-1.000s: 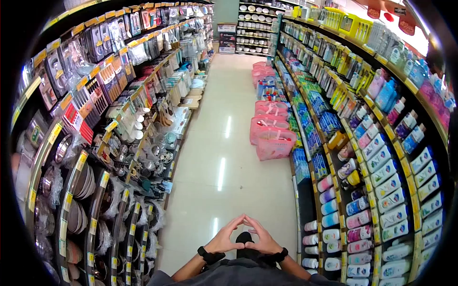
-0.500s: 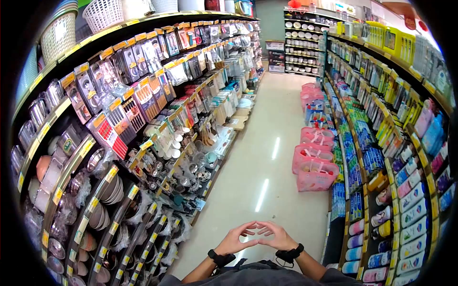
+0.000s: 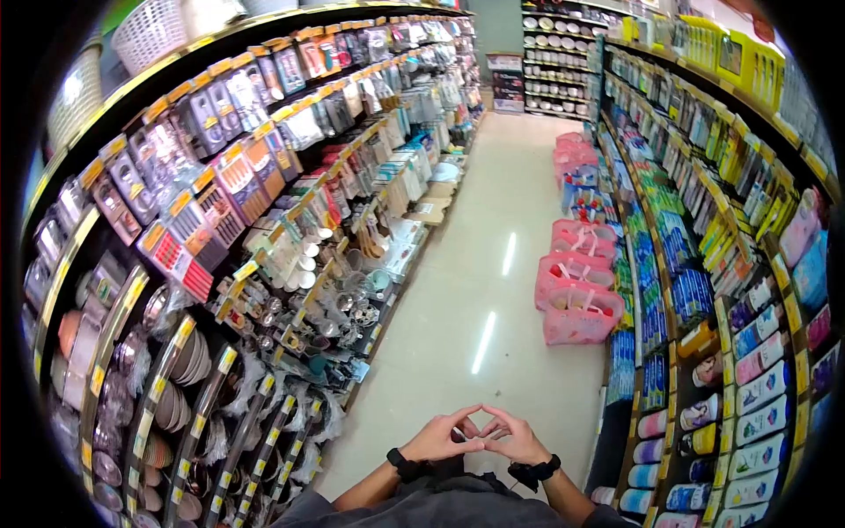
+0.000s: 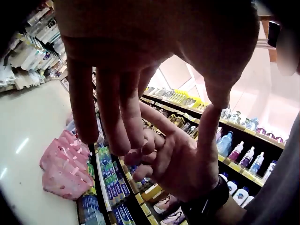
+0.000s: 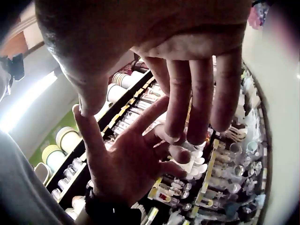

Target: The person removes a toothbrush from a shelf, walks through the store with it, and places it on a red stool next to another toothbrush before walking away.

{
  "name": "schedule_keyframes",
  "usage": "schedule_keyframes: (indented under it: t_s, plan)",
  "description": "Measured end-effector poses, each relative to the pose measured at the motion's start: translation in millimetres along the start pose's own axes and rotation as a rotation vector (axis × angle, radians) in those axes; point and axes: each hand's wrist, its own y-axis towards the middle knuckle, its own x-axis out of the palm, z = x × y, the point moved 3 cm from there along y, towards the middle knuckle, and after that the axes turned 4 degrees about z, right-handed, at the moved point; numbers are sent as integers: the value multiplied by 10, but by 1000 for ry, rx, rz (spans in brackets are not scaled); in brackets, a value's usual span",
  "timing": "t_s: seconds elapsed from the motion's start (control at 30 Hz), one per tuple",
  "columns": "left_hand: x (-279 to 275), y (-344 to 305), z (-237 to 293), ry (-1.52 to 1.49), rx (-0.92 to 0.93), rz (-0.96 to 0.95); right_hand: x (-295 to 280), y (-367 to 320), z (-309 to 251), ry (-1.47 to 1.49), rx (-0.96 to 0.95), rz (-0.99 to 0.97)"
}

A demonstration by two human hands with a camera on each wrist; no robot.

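In the head view the left hand point(image 3: 437, 438) and the right hand point(image 3: 519, 439) meet in front of the body, thumb tip to thumb tip and index fingertips together, with a small gap framed between them. Neither hand holds anything. In the left wrist view the left hand point(image 4: 154, 42) hangs large overhead, its fingers relaxed, its thumb touching that of the right hand point(image 4: 183, 164). From the right wrist, the right hand point(image 5: 150, 42) fills the top with loose fingers, and the left hand point(image 5: 124, 166) faces it. Both wrists wear dark bands.
A shop aisle floor point(image 3: 440, 352) runs ahead between shelves. Kitchen tools, bowls point(image 3: 187, 356) and packaged goods line the left; bottles point(image 3: 759, 418) and toothpaste-like boxes line the right. Pink bags point(image 3: 581, 312) stand on the floor along the right shelf. Shelved dishes point(image 3: 556, 60) close the far end.
The head view has swung left, bringing more of the left shelves in. The hands stay joined at thumbs, and their index fingertips, overlapping loosely half a second ago, now form a clearer peak.
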Motion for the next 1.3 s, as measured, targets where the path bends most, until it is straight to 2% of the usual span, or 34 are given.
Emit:
schedule_keyframes:
  t_s: [0.07, 0.1, 0.2, 0.23, 0.47, 0.7, 0.87, 0.97, 1.3]
  plan:
    - [68, 200, -43, -23, 51, -47, -120, -79, 28, -36, -10, 78]
    - [92, 304, -6, -34, 16, -90, -175, -98, 54, -54, -22, 128]
    - [173, 649, 119, -19, 151, -125, -414, -168, 46, -139, -37, 235]
    - [192, 780, 162, -22, 126, -183, -471, -184, 20, -148, -32, 272]
    - [280, 1691, 330, -89, 427, -325, -860, -47, -116, -108, -5, 464]
    - [140, 2381, 492, -131, 444, -469, -1189, 350, -188, -144, -16, 583]
    - [-110, 2737, 420, -182, 365, -512, -1331, 768, -263, -230, -2, 575]
    - [-258, 2893, 312, -223, 317, -499, -1387, 1025, -265, -269, 18, 560]
    - [-785, 3370, 114, -203, 374, -392, -1507, 1783, -258, -272, 20, 528]
